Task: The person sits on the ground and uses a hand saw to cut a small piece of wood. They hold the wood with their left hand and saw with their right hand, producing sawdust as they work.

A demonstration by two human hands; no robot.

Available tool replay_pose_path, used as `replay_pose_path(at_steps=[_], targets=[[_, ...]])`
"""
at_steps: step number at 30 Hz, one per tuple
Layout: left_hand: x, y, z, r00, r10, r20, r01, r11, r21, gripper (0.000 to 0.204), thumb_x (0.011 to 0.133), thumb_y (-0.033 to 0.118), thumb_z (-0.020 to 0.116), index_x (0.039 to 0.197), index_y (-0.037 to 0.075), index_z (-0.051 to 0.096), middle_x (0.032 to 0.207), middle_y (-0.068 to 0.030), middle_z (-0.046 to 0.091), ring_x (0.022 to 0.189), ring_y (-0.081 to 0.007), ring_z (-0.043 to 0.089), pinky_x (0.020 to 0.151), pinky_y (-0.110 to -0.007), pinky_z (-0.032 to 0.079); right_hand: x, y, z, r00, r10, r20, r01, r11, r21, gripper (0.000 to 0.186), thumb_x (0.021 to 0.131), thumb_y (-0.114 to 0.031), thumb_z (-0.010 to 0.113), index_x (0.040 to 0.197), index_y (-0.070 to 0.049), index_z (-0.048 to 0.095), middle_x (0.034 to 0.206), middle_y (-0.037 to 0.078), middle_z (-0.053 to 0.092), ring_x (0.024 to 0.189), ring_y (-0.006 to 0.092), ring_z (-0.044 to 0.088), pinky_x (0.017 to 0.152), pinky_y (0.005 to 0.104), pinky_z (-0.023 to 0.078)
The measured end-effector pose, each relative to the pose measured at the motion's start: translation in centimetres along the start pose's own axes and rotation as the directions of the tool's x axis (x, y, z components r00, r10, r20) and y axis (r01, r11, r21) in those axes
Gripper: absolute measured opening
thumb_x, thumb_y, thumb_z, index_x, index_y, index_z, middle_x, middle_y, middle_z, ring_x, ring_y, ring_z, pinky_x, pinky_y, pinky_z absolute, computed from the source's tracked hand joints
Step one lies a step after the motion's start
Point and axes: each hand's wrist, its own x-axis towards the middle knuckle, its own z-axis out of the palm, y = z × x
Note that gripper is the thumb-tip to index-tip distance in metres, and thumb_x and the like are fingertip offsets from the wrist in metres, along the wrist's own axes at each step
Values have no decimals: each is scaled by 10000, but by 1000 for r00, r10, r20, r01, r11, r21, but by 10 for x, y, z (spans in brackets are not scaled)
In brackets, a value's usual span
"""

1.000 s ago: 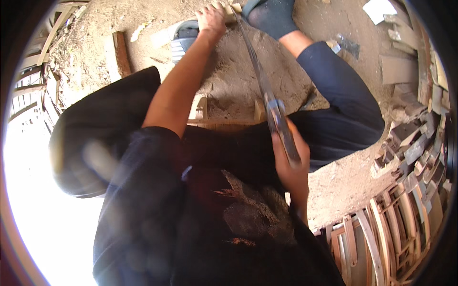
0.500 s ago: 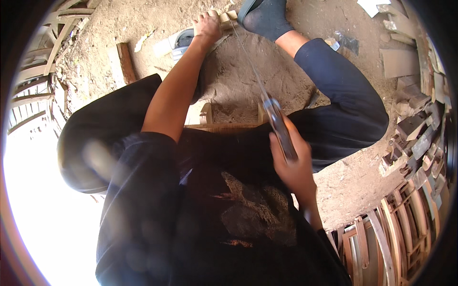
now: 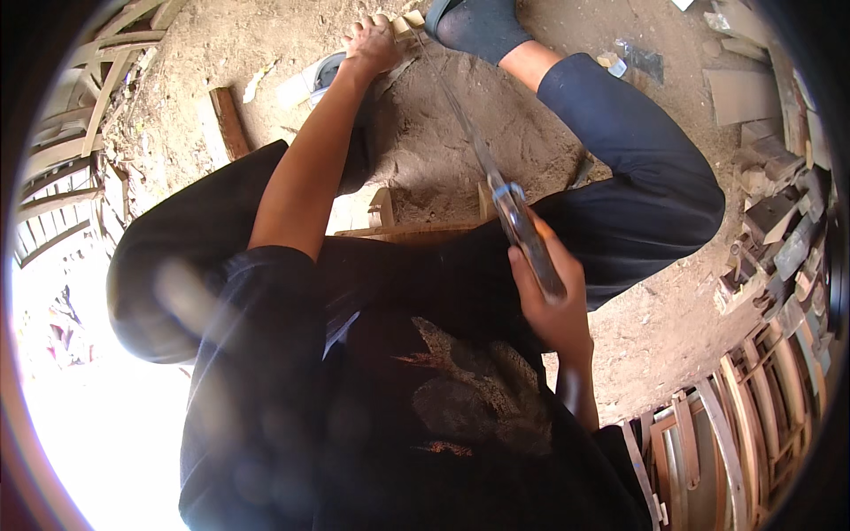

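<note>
The left hand (image 3: 372, 46), thumb hidden, clasps a wood strip (image 3: 405, 26); the right hand (image 3: 556, 296) grips a saw (image 3: 487, 162), part-covering its handle (image 3: 537, 257).

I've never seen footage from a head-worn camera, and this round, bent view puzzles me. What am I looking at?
There is no machine here: these are a person's bare hands. A fisheye camera on the head looks down, so straight edges bend near the rim. The dark shirt and legs are the wearer's own. The right hand holds a saw by its handle; the blade reaches up toward a wood strip. The left hand lies on that strip. Below is bare earth, with scraps piled along the right.
</note>
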Motion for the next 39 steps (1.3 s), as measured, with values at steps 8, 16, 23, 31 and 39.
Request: replay_pose_path(at_steps=[8, 16, 23, 31, 39], targets=[[15, -40, 23, 867, 321, -380, -399, 906, -144, 372, 885, 419, 708, 1010, 72, 662, 928, -88, 712, 876, -225, 695, 815, -368, 570, 20, 8, 1, 997, -50, -50, 50, 999, 6, 425, 942, -89, 651, 1329, 58, 555, 665, 46, 554, 611, 33, 487, 581, 216, 410], [68, -24, 30, 883, 357, 305, -390, 919, 52, 873, 859, 626, 569, 1366, -75, 451, 1220, -264, 597, 1064, -366, 627, 917, -472, 502, 27, 0, 10, 995, -70, -70, 65, 995, -77, 453, 930, -109, 669, 1340, 45, 554, 746, 119, 627, 628, 111, 585, 613, 261, 466], [23, -22, 68, 963, 217, -160, -197, 972, 131, 1112, 799, 782, 542, 1424, -118, 350, 1342, -278, 536, 1165, -433, 568, 971, -511, 462, 49, -9, 20, 999, -50, -7, 50, 998, 24, 483, 935, -90, 647, 1395, -4, 525, 932, 183, 697, 773, 143, 661, 700, 279, 503], [2, -4, 6, 989, 128, 79, -135, 987, 90, 1007, 865, 756, 473, 1423, -78, 386, 1396, -255, 497, 1239, -398, 536, 987, -525, 453, 22, -22, -10, 990, -135, 33, 137, 989, -62, 464, 951, -35, 583, 1409, -3, 515, 1231, 209, 667, 1047, 174, 665, 881, 279, 491], [-2, -3, 11, 980, 192, -44, -186, 977, 103, 801, 885, 652, 550, 1275, -45, 485, 1241, -217, 556, 1155, -378, 558, 961, -477, 465, 49, -21, 13, 992, -124, 16, 124, 992, 25, 461, 931, -2, 596, 1386, -18, 531, 1191, 242, 663, 1062, 222, 686, 880, 298, 500]])
